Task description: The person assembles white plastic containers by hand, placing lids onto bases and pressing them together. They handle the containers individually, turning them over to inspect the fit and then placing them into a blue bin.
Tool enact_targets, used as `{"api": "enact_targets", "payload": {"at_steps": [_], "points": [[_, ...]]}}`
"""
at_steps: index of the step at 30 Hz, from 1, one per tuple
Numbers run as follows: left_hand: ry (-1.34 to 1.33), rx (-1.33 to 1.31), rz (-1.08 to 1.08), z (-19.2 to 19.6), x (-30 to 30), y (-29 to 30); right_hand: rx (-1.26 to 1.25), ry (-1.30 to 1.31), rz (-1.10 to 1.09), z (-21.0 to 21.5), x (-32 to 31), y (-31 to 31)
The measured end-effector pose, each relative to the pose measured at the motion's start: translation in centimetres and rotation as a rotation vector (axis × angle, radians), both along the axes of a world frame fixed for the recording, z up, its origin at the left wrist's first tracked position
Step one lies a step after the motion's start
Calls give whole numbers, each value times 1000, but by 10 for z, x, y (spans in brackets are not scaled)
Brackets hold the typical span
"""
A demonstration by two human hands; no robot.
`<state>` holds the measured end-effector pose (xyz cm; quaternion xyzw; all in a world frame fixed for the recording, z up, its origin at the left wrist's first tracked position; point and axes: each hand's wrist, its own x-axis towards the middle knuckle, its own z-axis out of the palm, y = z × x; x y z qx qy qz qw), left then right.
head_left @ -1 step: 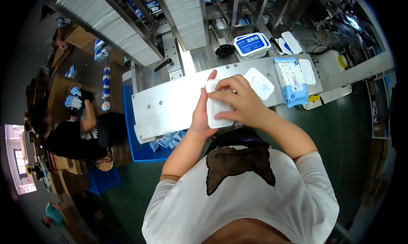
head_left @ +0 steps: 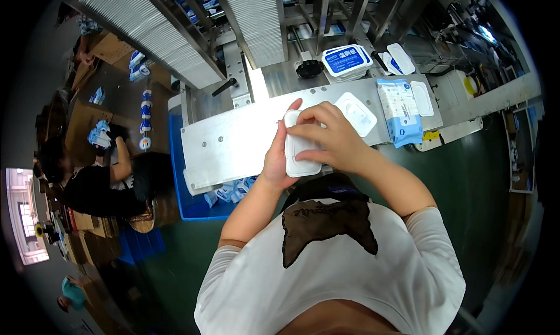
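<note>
Head view: both hands grip a white plastic lid [head_left: 300, 154] over the near edge of a metal table [head_left: 233, 145].

The left hand [head_left: 277, 157] cups the lid's left side; the right hand [head_left: 329, 142] closes over its top and right side. Another lid [head_left: 356, 113] lies just beyond; a blue wipes pack [head_left: 400, 111] rests farther right.

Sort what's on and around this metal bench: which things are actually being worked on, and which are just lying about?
In hand:
- white plastic lid, held by the left hand and right hand

Lying about:
- second white lid on the metal bench
- blue wipes pack
- stack of blue-topped lids
- blue crate below the bench
</note>
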<state>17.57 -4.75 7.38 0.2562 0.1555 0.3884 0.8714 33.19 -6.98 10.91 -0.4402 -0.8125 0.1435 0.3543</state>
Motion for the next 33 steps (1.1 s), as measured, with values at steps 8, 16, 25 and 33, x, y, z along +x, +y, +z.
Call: {"api": "enact_targets", "payload": {"at_steps": [8, 16, 25, 33], "points": [[-40, 22, -181, -7, -27, -11, 349, -85, 178, -12, -10, -3], [-60, 8, -294, -26, -8, -20, 245, 47, 162, -23, -9, -17], [-10, -16, -163, -31, -23, -29, 6, 231, 245, -25, -27, -8], [109, -26, -246, -28, -38, -28, 214, -38, 464, 1, -22, 0]]}}
